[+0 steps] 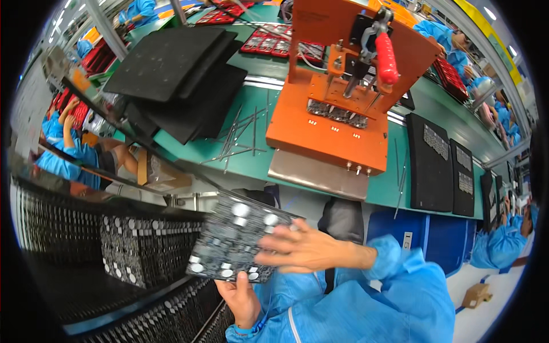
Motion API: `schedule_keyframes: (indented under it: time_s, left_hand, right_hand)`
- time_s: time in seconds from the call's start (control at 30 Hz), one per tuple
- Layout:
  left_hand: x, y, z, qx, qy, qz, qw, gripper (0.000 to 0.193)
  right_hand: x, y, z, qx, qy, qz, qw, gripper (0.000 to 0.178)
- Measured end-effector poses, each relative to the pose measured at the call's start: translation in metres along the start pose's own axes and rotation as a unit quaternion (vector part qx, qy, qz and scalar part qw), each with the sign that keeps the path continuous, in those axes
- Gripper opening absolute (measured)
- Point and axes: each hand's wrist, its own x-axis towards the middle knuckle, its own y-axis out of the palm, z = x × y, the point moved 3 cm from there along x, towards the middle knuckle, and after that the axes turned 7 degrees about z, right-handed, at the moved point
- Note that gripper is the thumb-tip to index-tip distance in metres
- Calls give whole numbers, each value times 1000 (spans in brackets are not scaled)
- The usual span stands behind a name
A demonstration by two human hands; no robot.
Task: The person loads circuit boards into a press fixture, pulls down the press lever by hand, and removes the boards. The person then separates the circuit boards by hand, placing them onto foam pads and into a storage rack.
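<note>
My left hand [240, 302] grips the lower edge of a circuit board panel [226, 243], with the thumb on its face. The panel is dark and densely patterned, with round and square white spots near its corners, and is tilted toward me. Over its right side lies my right hand [306, 247], fingers stretched out and slightly blurred; whether they touch the surface I cannot tell. To the left, a row of similar circuit board panels [137, 251] stands on edge in a black rack [80, 291].
On the green bench [251, 151] stands an orange press fixture [326, 143] with a red-handled clamp [386, 60]. Stacked black foam sheets [166, 63] and loose thin dark strips [240, 134] lie left of it. Black pads holding small boards [429, 160] lie right. Co-workers in blue sit nearby.
</note>
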Motion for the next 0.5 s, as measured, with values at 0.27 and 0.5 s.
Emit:
schedule_keyframes:
  time_s: [0.27, 0.5]
  left_hand:
    - [47, 94, 21, 73, 183, 282, 939, 29]
    - [95, 176, 48, 5, 195, 207, 959, 57]
  right_hand:
    - [-84, -10, -22, 367, 388, -551, 641, 47]
    - [-92, -45, -59, 185, 340, -628, 675, 50]
